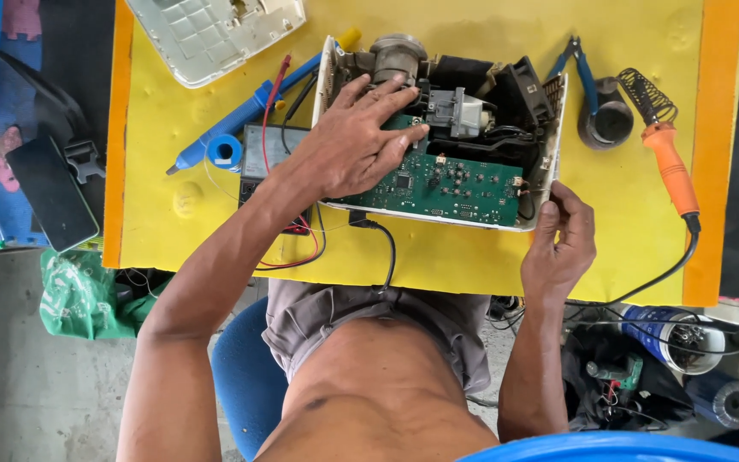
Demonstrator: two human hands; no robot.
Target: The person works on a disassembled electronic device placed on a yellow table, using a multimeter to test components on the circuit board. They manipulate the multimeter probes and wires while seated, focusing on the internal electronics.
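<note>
On the yellow mat (pixel 626 231), center, we see the opened device (pixel 442 128): white shell w/ lid off, green circuit board (pixel 451 184) in front, black fan and grey lens assy. behind, black cable out the near edge. Our left hand (pixel 357 141) lies flat on the board, fingers spread, gripping nothing. Our right hand (pixel 562 244) pinches the shell's near right corner. Just left: multimeter (pixel 271 150) w/ red lead, blue desoldering pump (pixel 233 120). Right: orange-handled soldering iron (pixel 669 167), pliers (pixel 579 64). Removed white cover (pixel 211 30) sits top left.
</note>
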